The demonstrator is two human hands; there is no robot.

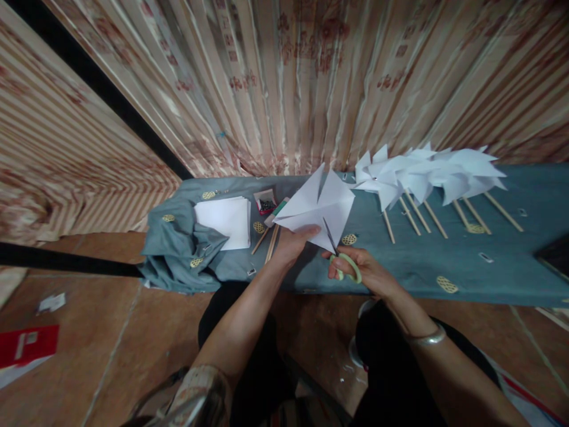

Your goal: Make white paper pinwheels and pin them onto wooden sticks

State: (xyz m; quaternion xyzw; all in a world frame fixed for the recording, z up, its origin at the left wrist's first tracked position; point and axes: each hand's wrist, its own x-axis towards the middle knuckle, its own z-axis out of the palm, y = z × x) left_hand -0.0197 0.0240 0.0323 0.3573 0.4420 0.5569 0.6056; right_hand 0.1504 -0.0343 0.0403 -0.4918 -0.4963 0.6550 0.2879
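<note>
My left hand [297,242] grips a white paper square [306,201] by its near side, thumb on top. Slits run inward from some of its corners. In my right hand [362,270] is a pair of scissors [348,268] with pale green handles, its blades at the paper's near corner, along a slit. Left of the paper lie several wooden sticks [272,243], a small box of dark pins [265,203] and a stack of white paper [229,219]. To the right, several white paper pinwheels [386,178] on sticks lie overlapping.
A blue-green cloth with pineapple prints [448,255] covers the narrow table, bunched at its left end. Pleated curtains [302,89] hang right behind it. A dark object [553,258] sits at the right edge. A red packet [29,346] lies on the floor.
</note>
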